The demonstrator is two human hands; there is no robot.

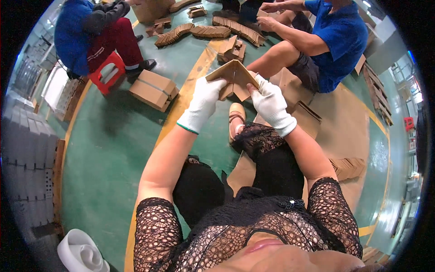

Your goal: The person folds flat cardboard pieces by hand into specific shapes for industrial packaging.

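A folded piece of brown cardboard (242,84), bent in a V with its ridge pointing away from me, is held up between both hands. My left hand (204,99), in a white knit glove with a green cuff edge, grips its left side. On the other side my right hand (271,104), also gloved in white, pinches the right flap with the thumb on top. Some of the fingers are hidden behind the cardboard. Just beyond it lies a small stack of folded cardboard pieces (231,51).
Rows of folded cardboard (210,31) curve over the green floor ahead. A strapped cardboard bundle (154,89) lies left, near a red stool (108,72) with a seated person. Another seated person (340,41) works at right. Cardboard sheeting (349,136) covers the floor there; white foam roll (80,254) lower left.
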